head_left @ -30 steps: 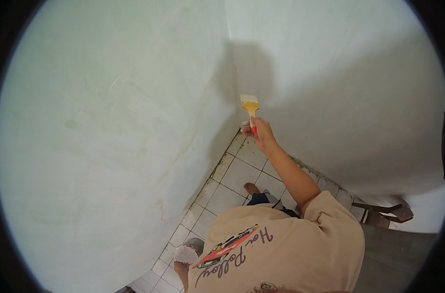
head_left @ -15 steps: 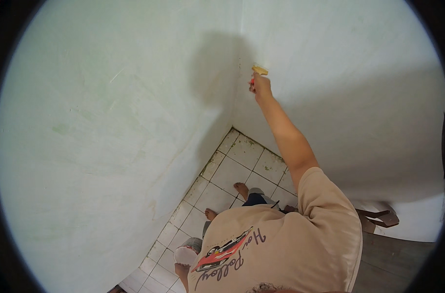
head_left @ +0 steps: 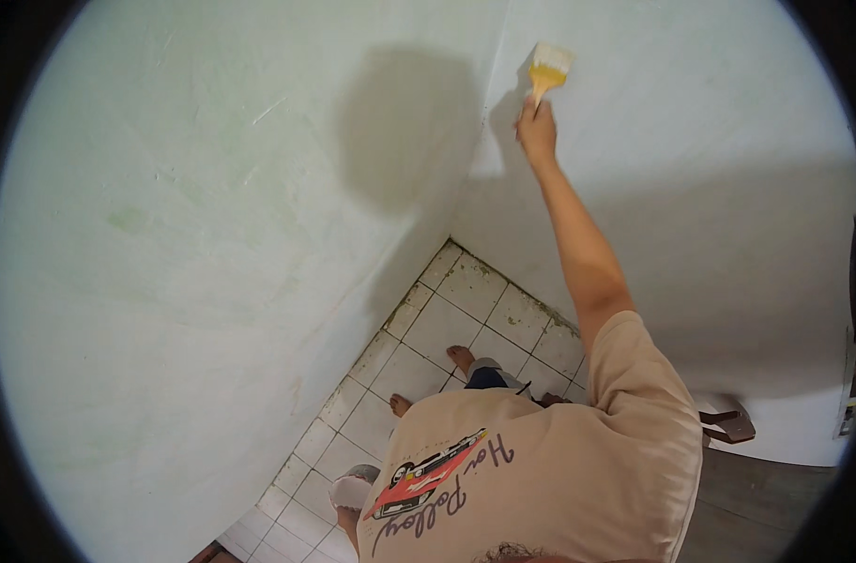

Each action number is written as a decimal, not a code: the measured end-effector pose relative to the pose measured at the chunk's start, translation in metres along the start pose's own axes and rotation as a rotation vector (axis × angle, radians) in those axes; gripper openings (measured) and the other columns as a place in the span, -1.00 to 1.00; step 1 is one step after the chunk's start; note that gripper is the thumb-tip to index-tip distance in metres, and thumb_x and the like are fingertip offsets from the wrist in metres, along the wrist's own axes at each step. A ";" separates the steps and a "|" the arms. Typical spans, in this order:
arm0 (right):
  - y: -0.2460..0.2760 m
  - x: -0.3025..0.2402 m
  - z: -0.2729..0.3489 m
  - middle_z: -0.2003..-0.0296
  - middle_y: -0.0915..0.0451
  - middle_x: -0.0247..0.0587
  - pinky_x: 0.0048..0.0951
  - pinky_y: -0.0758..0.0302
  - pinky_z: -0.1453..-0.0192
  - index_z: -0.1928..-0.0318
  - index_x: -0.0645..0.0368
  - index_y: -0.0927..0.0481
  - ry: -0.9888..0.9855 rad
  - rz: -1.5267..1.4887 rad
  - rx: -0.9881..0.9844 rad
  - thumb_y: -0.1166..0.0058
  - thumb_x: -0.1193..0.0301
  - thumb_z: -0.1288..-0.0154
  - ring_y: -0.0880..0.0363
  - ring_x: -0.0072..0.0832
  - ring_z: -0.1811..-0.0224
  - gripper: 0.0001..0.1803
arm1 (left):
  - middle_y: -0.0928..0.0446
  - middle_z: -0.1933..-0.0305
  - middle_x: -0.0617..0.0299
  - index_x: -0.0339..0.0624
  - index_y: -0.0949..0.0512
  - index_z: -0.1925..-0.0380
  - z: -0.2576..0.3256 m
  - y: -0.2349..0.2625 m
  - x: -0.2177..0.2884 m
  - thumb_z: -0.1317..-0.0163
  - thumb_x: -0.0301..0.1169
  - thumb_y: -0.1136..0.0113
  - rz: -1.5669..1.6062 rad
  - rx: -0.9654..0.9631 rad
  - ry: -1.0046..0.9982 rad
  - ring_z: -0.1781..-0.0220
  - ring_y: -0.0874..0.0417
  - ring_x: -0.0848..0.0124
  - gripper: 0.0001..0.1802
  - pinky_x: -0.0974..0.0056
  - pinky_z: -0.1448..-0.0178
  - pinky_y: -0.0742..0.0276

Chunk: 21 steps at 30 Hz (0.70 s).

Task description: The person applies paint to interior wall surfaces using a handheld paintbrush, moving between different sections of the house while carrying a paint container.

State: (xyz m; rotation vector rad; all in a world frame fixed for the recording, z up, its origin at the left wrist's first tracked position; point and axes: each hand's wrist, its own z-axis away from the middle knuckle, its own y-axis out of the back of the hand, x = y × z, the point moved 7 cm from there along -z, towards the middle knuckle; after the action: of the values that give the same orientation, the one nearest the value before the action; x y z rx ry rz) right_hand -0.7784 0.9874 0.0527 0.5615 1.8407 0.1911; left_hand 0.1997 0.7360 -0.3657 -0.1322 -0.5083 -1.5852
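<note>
My right hand (head_left: 538,133) is raised to the right-hand wall, near the corner, with its fingers closed round the handle of a paintbrush (head_left: 550,68). The brush has a yellow ferrule band and pale, paint-coated bristles, which point up against the wall. Low at my left side, partly behind my shirt, is a small grey pail (head_left: 355,486) with white paint in it. My left hand (head_left: 347,518) grips the pail at its near edge; most of its fingers are hidden.
Two pale green-white walls (head_left: 212,281) meet in a corner ahead. White floor tiles (head_left: 442,324) with dirty, mossy edges lie below, where my bare feet (head_left: 461,357) stand. A brown wooden object (head_left: 728,427) is at the right, beside a grey floor area (head_left: 766,497).
My right hand has moved up and slightly right along the wall, and the brush bristles now point upward in full view. The pail at my left has shifted slightly and is more hidden.
</note>
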 end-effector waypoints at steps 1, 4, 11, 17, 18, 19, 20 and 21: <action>-0.011 0.041 0.001 0.59 -0.54 -0.07 -0.23 -0.46 0.38 0.26 0.27 -0.41 0.025 0.097 0.040 0.27 0.07 -0.44 -0.56 -0.24 0.57 -0.54 | -0.08 0.54 0.32 -0.04 -0.17 0.54 -0.002 -0.005 0.002 -0.16 -0.28 0.07 -0.011 -0.010 -0.008 0.49 -0.13 0.39 -0.79 0.13 0.31 -0.26; -0.054 0.128 0.057 0.59 -0.54 -0.04 -0.19 -0.47 0.33 0.25 0.27 -0.41 -0.234 0.051 -0.042 0.26 0.07 -0.44 -0.56 -0.21 0.57 -0.54 | -0.10 0.54 0.32 -0.05 -0.19 0.53 0.008 -0.008 0.003 -0.15 -0.28 0.05 -0.030 0.009 -0.017 0.48 -0.15 0.39 -0.80 0.12 0.31 -0.27; -0.077 0.168 0.124 0.65 -0.49 -0.15 -0.41 -0.32 0.68 0.33 0.26 -0.41 -0.708 -0.379 -0.137 0.17 0.20 -0.43 -0.38 -0.45 0.76 -0.65 | -0.15 0.52 0.31 -0.06 -0.22 0.50 0.009 -0.008 0.013 -0.15 -0.27 0.02 -0.072 0.003 -0.054 0.47 -0.20 0.38 -0.80 0.11 0.31 -0.31; -0.043 0.109 0.059 0.68 -0.36 -0.28 -0.50 -0.22 0.69 0.48 0.15 -0.35 -0.760 -0.640 -0.139 0.11 0.20 -0.36 -0.24 -0.56 0.77 -0.67 | -0.19 0.51 0.30 -0.08 -0.25 0.48 0.001 -0.019 0.016 -0.14 -0.27 0.00 -0.104 -0.014 -0.065 0.46 -0.23 0.37 -0.81 0.11 0.30 -0.33; -0.035 0.082 0.047 0.70 -0.34 -0.32 -0.52 -0.21 0.68 0.52 0.11 -0.34 -0.705 -0.642 -0.105 0.09 0.21 -0.34 -0.19 -0.60 0.78 -0.67 | -0.19 0.50 0.30 -0.08 -0.26 0.48 0.000 -0.023 0.015 -0.14 -0.27 -0.01 -0.107 -0.015 -0.062 0.46 -0.24 0.37 -0.81 0.10 0.30 -0.34; -0.025 0.052 0.034 0.69 -0.36 -0.30 -0.52 -0.21 0.68 0.51 0.12 -0.36 -0.610 -0.641 -0.107 0.07 0.19 -0.34 -0.20 -0.60 0.78 -0.67 | -0.20 0.50 0.30 -0.08 -0.26 0.47 -0.001 -0.027 0.015 -0.14 -0.27 -0.01 -0.112 -0.020 -0.063 0.45 -0.25 0.37 -0.81 0.10 0.30 -0.34; -0.014 0.023 0.022 0.68 -0.37 -0.29 -0.52 -0.22 0.67 0.49 0.12 -0.38 -0.518 -0.637 -0.107 0.05 0.17 -0.34 -0.22 -0.60 0.77 -0.66 | -0.21 0.50 0.30 -0.08 -0.27 0.47 -0.003 -0.031 0.016 -0.14 -0.27 -0.02 -0.122 -0.029 -0.067 0.45 -0.25 0.37 -0.81 0.10 0.30 -0.35; -0.005 -0.008 0.014 0.68 -0.39 -0.27 -0.51 -0.23 0.67 0.47 0.14 -0.40 -0.440 -0.596 -0.108 0.05 0.17 -0.34 -0.25 -0.59 0.76 -0.66 | -0.21 0.50 0.30 -0.09 -0.27 0.47 -0.004 -0.034 0.017 -0.14 -0.27 -0.02 -0.130 -0.036 -0.068 0.45 -0.26 0.37 -0.81 0.10 0.30 -0.35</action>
State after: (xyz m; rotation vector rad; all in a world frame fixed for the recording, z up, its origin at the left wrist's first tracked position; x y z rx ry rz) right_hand -0.7649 0.9775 0.0528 -0.0400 1.4789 -0.2192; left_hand 0.1659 0.7187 -0.3705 -0.1839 -0.5504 -1.7218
